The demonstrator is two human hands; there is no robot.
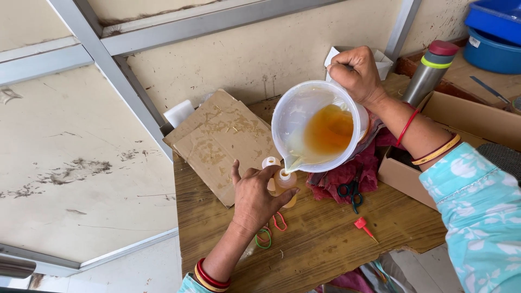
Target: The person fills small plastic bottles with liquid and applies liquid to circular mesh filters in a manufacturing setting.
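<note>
Small bottle (283, 187): I grip it w/ left hand (254, 198); right hand (355, 73) clamps jug (317, 127) handle above it. I tilt slowly, spout on neck.

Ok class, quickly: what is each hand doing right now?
Left hand: closed around the small bottle, steadying it.
Right hand: closed on the handle of the tilted plastic jug with amber liquid.
</note>
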